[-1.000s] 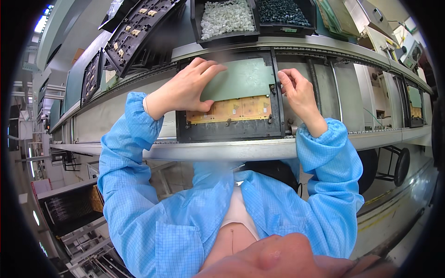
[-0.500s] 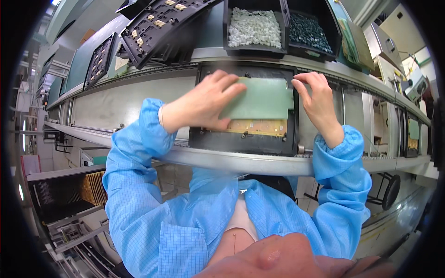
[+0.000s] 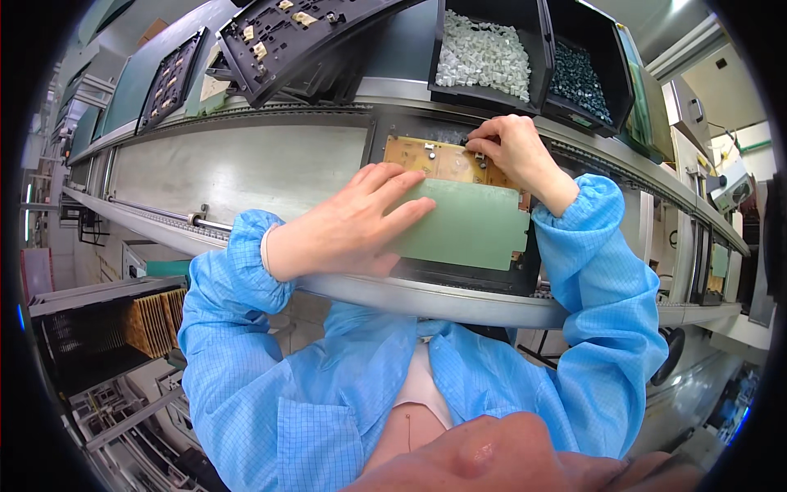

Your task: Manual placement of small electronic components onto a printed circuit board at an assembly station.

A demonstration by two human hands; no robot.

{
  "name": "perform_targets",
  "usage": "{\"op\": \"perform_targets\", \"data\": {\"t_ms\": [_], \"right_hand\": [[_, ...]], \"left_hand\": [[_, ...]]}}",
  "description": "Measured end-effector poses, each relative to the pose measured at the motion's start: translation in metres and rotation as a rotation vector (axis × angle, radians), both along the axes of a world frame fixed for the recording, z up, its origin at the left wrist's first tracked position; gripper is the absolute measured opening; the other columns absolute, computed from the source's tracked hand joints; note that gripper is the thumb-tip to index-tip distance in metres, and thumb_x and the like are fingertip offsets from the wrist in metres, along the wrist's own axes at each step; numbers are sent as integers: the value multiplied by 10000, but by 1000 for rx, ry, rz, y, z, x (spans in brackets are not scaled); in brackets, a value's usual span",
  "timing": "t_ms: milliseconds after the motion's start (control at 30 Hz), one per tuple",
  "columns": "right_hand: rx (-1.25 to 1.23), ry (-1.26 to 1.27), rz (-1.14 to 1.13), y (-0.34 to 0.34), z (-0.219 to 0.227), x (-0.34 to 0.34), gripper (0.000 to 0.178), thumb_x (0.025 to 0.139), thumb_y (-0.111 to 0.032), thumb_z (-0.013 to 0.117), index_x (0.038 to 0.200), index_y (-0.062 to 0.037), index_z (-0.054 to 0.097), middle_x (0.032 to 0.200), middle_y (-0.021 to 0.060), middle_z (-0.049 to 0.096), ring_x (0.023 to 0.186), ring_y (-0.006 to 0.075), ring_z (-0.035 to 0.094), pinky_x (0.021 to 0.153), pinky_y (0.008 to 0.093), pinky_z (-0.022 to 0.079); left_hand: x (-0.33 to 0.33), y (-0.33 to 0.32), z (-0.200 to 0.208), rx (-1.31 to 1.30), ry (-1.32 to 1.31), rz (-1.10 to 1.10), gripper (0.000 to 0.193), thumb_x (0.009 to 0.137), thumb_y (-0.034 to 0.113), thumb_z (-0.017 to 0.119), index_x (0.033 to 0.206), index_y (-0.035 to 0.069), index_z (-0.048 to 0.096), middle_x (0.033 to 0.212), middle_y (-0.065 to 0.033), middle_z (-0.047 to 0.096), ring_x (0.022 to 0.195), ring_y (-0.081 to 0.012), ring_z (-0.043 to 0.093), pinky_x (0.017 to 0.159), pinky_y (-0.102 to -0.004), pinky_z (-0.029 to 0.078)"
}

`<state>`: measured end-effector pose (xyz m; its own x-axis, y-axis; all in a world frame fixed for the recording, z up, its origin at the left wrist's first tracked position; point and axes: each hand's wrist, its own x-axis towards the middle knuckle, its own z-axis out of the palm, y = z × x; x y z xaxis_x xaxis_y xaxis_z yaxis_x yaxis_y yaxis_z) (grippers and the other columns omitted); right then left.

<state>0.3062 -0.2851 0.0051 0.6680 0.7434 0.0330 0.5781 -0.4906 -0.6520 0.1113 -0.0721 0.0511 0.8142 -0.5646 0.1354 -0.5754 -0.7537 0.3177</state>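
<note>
A pale green sheet (image 3: 463, 223) lies over the near part of a tan circuit board (image 3: 447, 160), which sits in a black frame (image 3: 484, 279) on the rail track. My left hand (image 3: 348, 217) rests on the sheet's left side, its fingers stretched out flat across the surface and its thumb blurred beside the edge. At the board's far edge, my right hand (image 3: 520, 156) is closed in a pinch; a small dark bit shows at its fingertips, too small to name. Small white and metallic parts stand on the uncovered far strip of board.
Beyond the track stand black bins of white pieces (image 3: 484, 57) and dark pieces (image 3: 578, 82). A black tray (image 3: 303, 41) leans at the far left. The metal rail (image 3: 443, 302) runs between me and the frame. A rack of boards (image 3: 156, 324) stands at the lower left.
The green sheet has shifted toward me, uncovering the board's far strip and covering its near one. My right hand has moved from beside the frame onto the board's far edge, fingers pinched.
</note>
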Motion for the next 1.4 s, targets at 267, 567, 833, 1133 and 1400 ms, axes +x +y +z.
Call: {"op": "perform_targets", "data": {"t_ms": [267,567,833,1133,1400], "right_hand": [[89,-43,5,-18,18,4,215,885,-170,707,1005,5,740,880,165,738,775,240,714,720,327,553],[233,23,-253,-96,1,-19,259,950,-226,665,1045,3,738,857,88,751,794,136,695,711,270,533],[273,160,-347,-117,-21,-32,225,971,-199,643,1044,-13,746,829,59,736,754,112,656,694,254,517],[290,214,-330,-117,-26,-33,220,977,-182,638,1050,-1,740,852,65,731,764,112,648,710,252,520],[280,223,-327,-121,-26,-35,221,978,-180,640,1060,1,734,847,63,726,765,112,646,706,253,518]], "left_hand": [[27,3,3,0,-6,-42,773,587,149,799,1299,51,513,1375,-217,474,1246,-420,457,1047,-487,440],[65,8,-5,75,-38,-96,741,603,189,811,1267,48,512,1293,-201,515,1202,-393,481,1022,-466,453],[72,8,-4,63,16,-91,708,614,167,789,1256,48,514,1270,-175,531,1202,-384,479,1030,-463,455],[76,5,-2,75,82,-86,716,624,163,777,1282,46,519,1376,-197,498,1262,-395,466,1068,-466,438],[77,-2,-2,87,94,-79,715,637,183,778,1286,40,512,1373,-201,502,1263,-394,462,1072,-466,435]]}}
